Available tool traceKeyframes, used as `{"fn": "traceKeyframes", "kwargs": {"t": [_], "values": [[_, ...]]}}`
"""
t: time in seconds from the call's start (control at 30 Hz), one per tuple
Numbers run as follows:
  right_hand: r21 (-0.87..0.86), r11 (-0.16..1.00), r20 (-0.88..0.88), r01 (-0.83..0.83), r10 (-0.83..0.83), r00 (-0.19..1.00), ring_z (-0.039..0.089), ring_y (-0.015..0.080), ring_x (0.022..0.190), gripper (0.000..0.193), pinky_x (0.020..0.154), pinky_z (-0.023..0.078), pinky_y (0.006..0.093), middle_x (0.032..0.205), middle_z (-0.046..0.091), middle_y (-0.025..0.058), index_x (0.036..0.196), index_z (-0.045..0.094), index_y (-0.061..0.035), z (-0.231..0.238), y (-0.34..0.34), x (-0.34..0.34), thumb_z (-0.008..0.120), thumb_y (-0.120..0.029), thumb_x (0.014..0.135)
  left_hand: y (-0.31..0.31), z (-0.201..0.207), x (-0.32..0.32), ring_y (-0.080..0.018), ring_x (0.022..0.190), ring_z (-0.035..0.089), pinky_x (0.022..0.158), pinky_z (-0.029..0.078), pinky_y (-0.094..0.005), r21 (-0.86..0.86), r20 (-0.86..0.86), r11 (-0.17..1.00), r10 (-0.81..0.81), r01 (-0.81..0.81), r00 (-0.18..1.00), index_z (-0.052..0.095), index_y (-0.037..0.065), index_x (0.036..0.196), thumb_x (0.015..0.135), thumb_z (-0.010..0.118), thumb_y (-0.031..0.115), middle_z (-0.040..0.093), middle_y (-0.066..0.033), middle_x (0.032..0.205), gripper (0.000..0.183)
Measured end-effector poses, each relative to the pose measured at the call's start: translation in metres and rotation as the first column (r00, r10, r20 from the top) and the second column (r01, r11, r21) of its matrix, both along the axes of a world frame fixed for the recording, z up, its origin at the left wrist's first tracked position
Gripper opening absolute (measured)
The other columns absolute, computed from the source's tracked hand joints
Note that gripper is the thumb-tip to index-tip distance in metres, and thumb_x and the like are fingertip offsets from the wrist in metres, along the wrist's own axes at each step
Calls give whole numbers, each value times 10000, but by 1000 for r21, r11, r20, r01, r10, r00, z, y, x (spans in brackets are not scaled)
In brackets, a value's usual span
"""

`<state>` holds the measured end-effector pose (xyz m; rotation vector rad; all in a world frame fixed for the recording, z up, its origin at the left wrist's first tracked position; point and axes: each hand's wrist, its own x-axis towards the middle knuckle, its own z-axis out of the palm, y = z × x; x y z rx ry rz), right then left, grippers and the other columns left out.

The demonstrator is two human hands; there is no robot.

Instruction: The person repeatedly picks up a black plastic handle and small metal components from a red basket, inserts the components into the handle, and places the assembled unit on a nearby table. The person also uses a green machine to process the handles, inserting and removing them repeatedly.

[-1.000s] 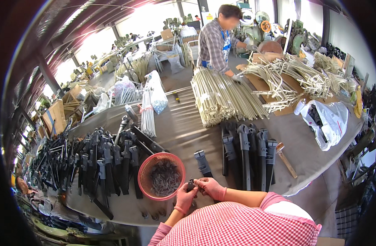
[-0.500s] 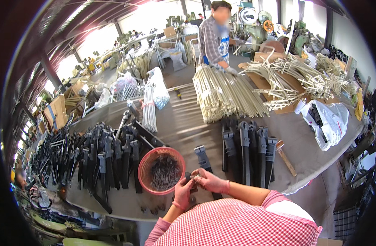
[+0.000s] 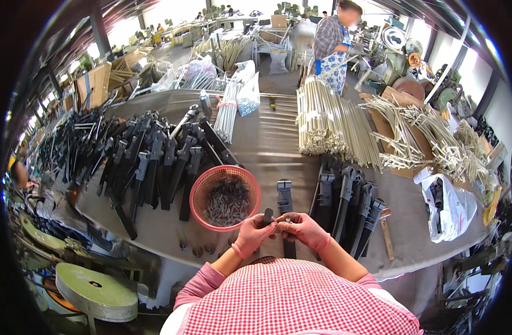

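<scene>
Streaky brown tabletop (image 3: 275, 151); hands (image 3: 252, 235) hold a dark piece (image 3: 268, 215) (round-ended).

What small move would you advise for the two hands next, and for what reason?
Probably, the right hand should bring its small shiny piece against the dark piece in the left hand. Both pieces are held at the fingertips, and the hands are already close together; whether the pieces fit is too small to tell.

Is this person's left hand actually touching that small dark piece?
Touching: the head view shows the left hand gripping the small dark piece, whose upper end sticks out.
</scene>
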<state>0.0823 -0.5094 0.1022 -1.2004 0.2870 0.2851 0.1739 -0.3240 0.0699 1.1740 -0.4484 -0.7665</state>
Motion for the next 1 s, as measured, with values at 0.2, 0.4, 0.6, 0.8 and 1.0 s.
{"fn": "traceKeyframes", "kwargs": {"t": [0.2,0.4,0.6,0.8,1.0], "values": [[-61,994,30,-86,88,996,593,78,748,191,647,461,221,900,677,13,1049,664,-46,7,-2,4,700,-181,918,1,9,3,-96,752,641,683,555,-254,14,40,999,39,-40,998,666,-5,985,937,655,106,675,-27,847,122],[82,994,4,-78,78,997,582,83,748,194,650,454,223,866,637,12,1055,641,-39,-8,4,5,700,-149,905,8,15,6,-114,795,654,709,564,-275,145,-31,987,-59,63,998,675,-17,998,930,675,113,683,-33,893,147],[-4,997,90,-80,80,993,577,64,744,153,640,449,222,884,639,-3,1034,614,-63,-10,9,4,656,-183,947,12,13,4,-86,750,631,683,533,-240,76,28,997,-6,4,1000,660,13,962,943,668,147,666,-5,855,136],[12,1000,60,6,-7,998,575,62,750,247,621,453,228,897,621,-11,1164,600,-47,11,23,7,649,-172,957,14,23,2,-112,775,660,697,561,-255,74,7,992,101,-102,995,673,-16,1051,935,685,117,693,-51,888,178],[-253,967,36,-15,25,999,517,26,640,171,545,388,189,771,614,-42,1022,692,-15,16,26,9,715,-137,905,18,27,0,-109,776,670,676,562,-240,129,49,990,45,-51,998,663,-17,1068,948,666,115,705,-65,903,179]]}}
